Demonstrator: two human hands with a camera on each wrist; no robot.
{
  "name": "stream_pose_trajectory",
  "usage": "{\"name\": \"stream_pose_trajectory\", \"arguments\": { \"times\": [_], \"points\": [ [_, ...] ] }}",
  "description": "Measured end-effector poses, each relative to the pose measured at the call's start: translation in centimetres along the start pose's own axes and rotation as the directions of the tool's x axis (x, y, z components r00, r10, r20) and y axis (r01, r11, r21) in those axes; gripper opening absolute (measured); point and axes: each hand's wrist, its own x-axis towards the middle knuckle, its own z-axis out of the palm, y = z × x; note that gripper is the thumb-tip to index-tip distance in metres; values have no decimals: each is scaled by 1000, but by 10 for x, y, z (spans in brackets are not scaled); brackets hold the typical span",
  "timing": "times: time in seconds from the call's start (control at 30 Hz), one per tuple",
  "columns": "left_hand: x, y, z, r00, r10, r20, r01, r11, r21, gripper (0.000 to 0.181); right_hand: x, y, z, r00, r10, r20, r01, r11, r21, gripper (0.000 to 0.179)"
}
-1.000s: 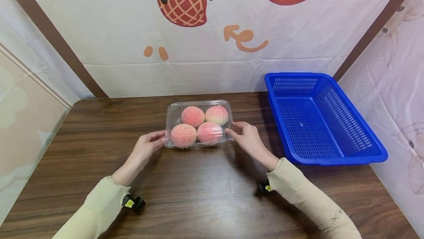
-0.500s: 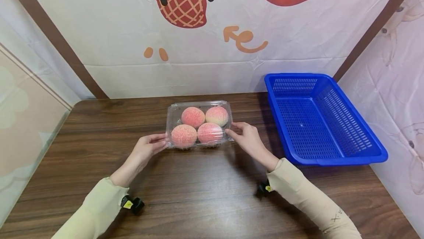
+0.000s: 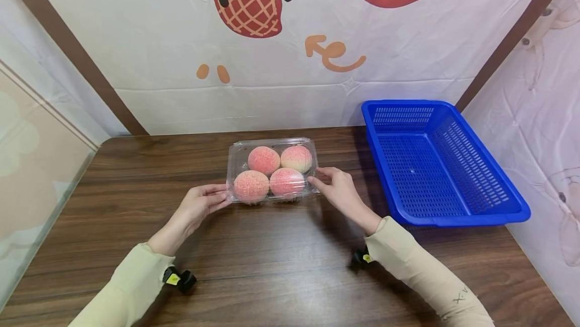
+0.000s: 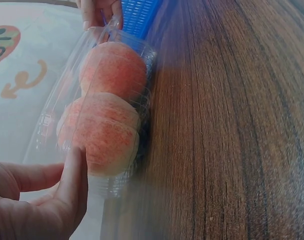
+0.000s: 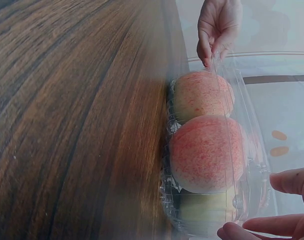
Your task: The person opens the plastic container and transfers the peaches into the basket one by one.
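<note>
A clear plastic clamshell box (image 3: 237,153) lies on the wooden table with several pink-and-cream peaches (image 3: 251,186) inside, its lid down over them. My left hand (image 3: 196,207) pinches the box's left edge near the front corner, fingers nearly straight. At the opposite end, my right hand (image 3: 342,191) holds the right edge, thumb over the lid side and fingertips behind it. The left wrist view shows the left fingertips (image 4: 78,155) right at the plastic beside the nearest peach. In the right wrist view, thumb and fingers stand apart along the lid edge.
A blue plastic basket (image 3: 410,166) with slotted walls stands right of the box, with no contents showing. Behind the brown wooden table (image 3: 272,261) hangs a white printed cloth (image 3: 281,100). Black wrist cameras (image 3: 181,280) hang below both sleeves.
The left hand has shifted very slightly at the box's left edge, its fingers spreading a little. The right hand and the box stay practically still.
</note>
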Motion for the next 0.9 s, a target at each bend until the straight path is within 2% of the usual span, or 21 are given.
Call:
{"name": "stream_pose_trajectory", "arguments": {
  "times": [0.17,0.43,0.7,0.9],
  "points": [
    [1,-2,-2,999,-31,26,33,996,-82,45,-1,-1,0,1000,0,1,0,1000,5,46],
    [2,-2,-5,995,-75,63,87,974,-209,50,-1,-1,-1,1000,-3,10,3,1000,9,47],
    [3,0,-6,992,-105,68,117,968,-220,49,0,0,-1,1000,-13,10,13,1000,2,47],
    [4,0,-8,987,-124,97,142,968,-208,48,0,0,-2,1000,-3,15,3,1000,3,47]
  ]
}}
